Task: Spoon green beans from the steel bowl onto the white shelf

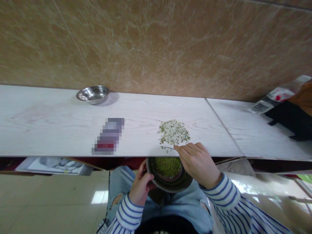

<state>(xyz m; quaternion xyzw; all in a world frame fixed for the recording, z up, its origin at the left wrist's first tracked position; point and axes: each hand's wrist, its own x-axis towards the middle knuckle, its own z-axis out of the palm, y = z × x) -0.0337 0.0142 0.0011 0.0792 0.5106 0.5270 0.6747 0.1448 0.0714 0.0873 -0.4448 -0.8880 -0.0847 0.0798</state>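
My left hand (142,182) grips the left rim of a metal bowl (168,188), held over my lap just below the table edge. Green beans, probably mung beans (168,166), lie inside it. My right hand (197,162) is closed on a thin, dark tool (168,148) whose kind I cannot make out; its tip points left, low over the tabletop. Just beyond that tip a spread pile of white grains mixed with green beans (174,132) lies on the table, with several loose beans at its near edge. My right forearm passes over the bowl's right side.
A second metal bowl (94,95) stands by the wall at the back left of the white table (141,113). A blurred-out flat object (108,136) lies near the front edge. To the right are a plastic bottle (273,99) and a dark bag (292,118). Papers (56,165) sit on an under-table shelf.
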